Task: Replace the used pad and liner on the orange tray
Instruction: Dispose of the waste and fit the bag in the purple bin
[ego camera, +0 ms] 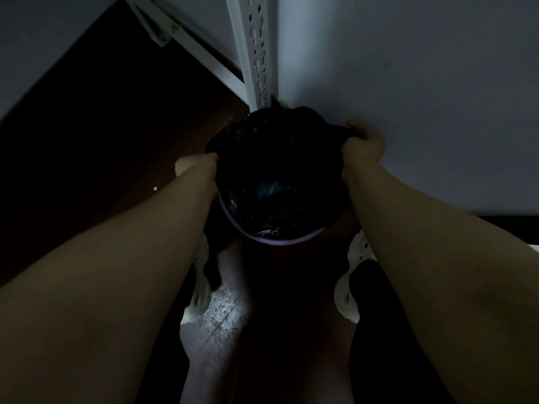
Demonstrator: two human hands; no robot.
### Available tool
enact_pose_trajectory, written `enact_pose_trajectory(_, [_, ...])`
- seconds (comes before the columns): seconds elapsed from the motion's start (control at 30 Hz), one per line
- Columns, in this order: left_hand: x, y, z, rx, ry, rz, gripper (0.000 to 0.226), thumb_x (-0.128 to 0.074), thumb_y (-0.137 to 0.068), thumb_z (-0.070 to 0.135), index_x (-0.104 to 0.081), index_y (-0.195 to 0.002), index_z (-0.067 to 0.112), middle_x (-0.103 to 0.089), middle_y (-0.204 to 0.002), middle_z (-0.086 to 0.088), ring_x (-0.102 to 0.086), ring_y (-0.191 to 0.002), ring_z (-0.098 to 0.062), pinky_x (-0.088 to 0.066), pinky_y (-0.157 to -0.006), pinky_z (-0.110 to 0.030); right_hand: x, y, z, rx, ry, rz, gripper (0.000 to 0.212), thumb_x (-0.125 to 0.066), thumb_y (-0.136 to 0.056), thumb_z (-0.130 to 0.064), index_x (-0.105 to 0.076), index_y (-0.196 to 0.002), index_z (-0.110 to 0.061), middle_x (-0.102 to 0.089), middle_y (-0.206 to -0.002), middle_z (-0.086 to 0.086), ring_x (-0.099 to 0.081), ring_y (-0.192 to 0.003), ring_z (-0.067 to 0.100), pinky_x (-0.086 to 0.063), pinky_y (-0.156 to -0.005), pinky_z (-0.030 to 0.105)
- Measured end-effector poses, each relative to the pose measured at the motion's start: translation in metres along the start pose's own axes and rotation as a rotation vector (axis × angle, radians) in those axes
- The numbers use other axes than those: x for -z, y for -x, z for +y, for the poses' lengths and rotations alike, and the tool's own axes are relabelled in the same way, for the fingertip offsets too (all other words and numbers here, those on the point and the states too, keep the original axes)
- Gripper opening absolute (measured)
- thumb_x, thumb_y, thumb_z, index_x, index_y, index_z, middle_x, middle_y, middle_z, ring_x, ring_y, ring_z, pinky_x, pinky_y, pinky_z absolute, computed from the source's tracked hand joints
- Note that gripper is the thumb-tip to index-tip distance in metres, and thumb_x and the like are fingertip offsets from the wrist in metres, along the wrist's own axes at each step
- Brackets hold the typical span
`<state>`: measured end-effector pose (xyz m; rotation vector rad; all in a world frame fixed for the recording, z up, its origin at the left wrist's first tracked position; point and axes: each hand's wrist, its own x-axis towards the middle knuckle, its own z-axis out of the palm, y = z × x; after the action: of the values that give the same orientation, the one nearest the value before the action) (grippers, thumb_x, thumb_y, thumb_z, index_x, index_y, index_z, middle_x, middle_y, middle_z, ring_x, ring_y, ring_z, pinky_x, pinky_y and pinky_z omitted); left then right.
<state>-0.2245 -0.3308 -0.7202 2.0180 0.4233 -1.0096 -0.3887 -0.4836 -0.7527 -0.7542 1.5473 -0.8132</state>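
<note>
- Both your hands are clamped on the bag point(262, 158). Your right hand point(363, 144) is fisted round a bunch of its far-right edge. Your left hand point(201, 166) pinches the left edge, though it's pretty dark on that side.
- The bag sits in the bin point(280, 242), between your shoes point(347, 298). That's right at the foot of the slotted post point(256, 53), against the wall point(408, 83).
- The orange tray isn't in shot at all. There's something pale-bluish down inside the bag, but it's too dark to say whether that's the used pad or the liner.
- My read is you're working the bag's mouth, either spreading it open or gathering it up. Honestly can't tell which.
- Either way, pull evenly with both hands from opposite sides. That plastic looks thin, and one hard tug on the bunched corner could rip it.
- The near edge looks tucked inside the rim, so I'd leave that part alone.
- If you lift the bag, go straight up and slowly. The bin looks light and might come up with it or tip toward the wall.
</note>
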Motion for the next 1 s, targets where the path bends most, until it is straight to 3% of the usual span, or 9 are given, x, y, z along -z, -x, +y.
enact_pose_trajectory(0.1, [0.001,0.006,0.006,-0.057,0.173,0.135,0.034,-0.052,-0.090,0.002,-0.058,-0.123,0.009,-0.066,-0.112,-0.008,-0.064,-0.073,-0.017,-0.053,-0.054,-0.025,0.006,0.004,-0.010,-0.049,0.071,-0.132,0.029,-0.061,-0.073,0.005,-0.066,-0.100,-0.004,-0.062,-0.084,0.006,-0.062,-0.075,0.020,-0.055,-0.073,0.029])
enact_pose_trajectory(0.17, [0.000,0.019,0.013,-0.070,0.294,0.095,0.034,-0.046,-0.092,-0.002,-0.057,-0.123,0.007,-0.062,-0.103,-0.006,-0.058,-0.065,-0.012,-0.054,-0.056,-0.023,0.005,0.008,-0.011,-0.085,0.010,-0.206,0.007,-0.071,-0.075,-0.006,-0.067,-0.081,-0.009,-0.065,-0.077,0.005,-0.062,-0.064,0.014,-0.053,-0.066,0.025])
enact_pose_trajectory(0.3, [-0.003,0.027,0.015,-0.123,0.120,0.040,0.010,-0.070,-0.082,0.017,-0.068,-0.091,0.012,-0.065,-0.084,-0.003,-0.061,-0.069,-0.015,-0.051,-0.057,-0.019,0.007,0.009,-0.010,-0.032,0.103,-0.241,0.025,-0.053,-0.084,0.013,-0.062,-0.097,-0.006,-0.063,-0.071,-0.003,-0.059,-0.066,0.010,-0.053,-0.069,0.022])
enact_pose_trajectory(0.43, [-0.002,0.021,0.013,-0.198,0.028,0.182,0.025,-0.060,-0.092,0.018,-0.066,-0.115,0.013,-0.068,-0.112,-0.009,-0.065,-0.102,-0.024,-0.055,-0.088,-0.033,0.012,0.004,-0.020,0.119,0.261,-0.150,0.033,-0.043,-0.081,0.017,-0.063,-0.105,0.004,-0.060,-0.075,0.002,-0.057,-0.070,0.015,-0.051,-0.078,0.030])
enact_pose_trajectory(0.53, [0.000,0.015,0.017,-0.268,0.024,0.243,0.027,-0.050,-0.096,0.018,-0.061,-0.120,0.013,-0.066,-0.110,-0.005,-0.066,-0.097,-0.023,-0.057,-0.082,-0.032,0.019,0.004,-0.020,0.171,0.500,-0.234,0.042,-0.064,-0.085,-0.003,-0.056,-0.125,0.001,-0.062,-0.107,0.014,-0.060,-0.098,0.024,-0.049,-0.092,0.030])
enact_pose_trajectory(0.63, [0.003,0.011,0.018,-0.334,-0.014,0.230,0.026,-0.053,-0.094,0.014,-0.062,-0.118,0.013,-0.065,-0.106,-0.002,-0.066,-0.094,-0.019,-0.057,-0.079,-0.029,0.024,0.006,-0.019,0.151,0.747,-0.399,0.045,-0.073,-0.082,-0.020,-0.061,-0.120,0.002,-0.063,-0.107,0.011,-0.059,-0.093,0.019,-0.047,-0.061,0.008])
enact_pose_trajectory(0.73, [0.003,0.007,0.016,-0.354,-0.095,0.171,0.040,-0.066,-0.086,0.016,-0.060,-0.126,0.015,-0.064,-0.118,-0.003,-0.063,-0.105,-0.018,-0.053,-0.091,-0.027,0.020,0.007,-0.016,0.228,0.945,-0.368,0.033,-0.060,-0.092,-0.022,-0.065,-0.114,0.002,-0.065,-0.102,0.016,-0.061,-0.095,0.025,-0.035,-0.060,0.019])
enact_pose_trajectory(0.83, [0.001,0.005,0.018,-0.318,-0.126,0.179,0.031,-0.063,-0.090,0.019,-0.064,-0.120,0.014,-0.066,-0.117,-0.008,-0.064,-0.103,-0.023,-0.054,-0.090,-0.032,0.011,0.008,-0.018,0.240,0.787,-0.227,0.031,-0.049,-0.097,-0.016,-0.061,-0.117,0.005,-0.063,-0.106,0.018,-0.058,-0.109,0.030,-0.036,-0.068,0.024])
enact_pose_trajectory(1.0, [0.000,0.002,0.025,-0.362,-0.089,0.294,0.026,-0.047,-0.094,0.018,-0.063,-0.114,0.015,-0.067,-0.111,-0.007,-0.066,-0.097,-0.027,-0.056,-0.086,-0.037,0.008,0.001,-0.017,0.332,0.550,-0.030,0.025,-0.044,-0.094,0.000,-0.056,-0.114,0.009,-0.060,-0.112,0.016,-0.051,-0.096,0.019,-0.032,-0.066,0.002])
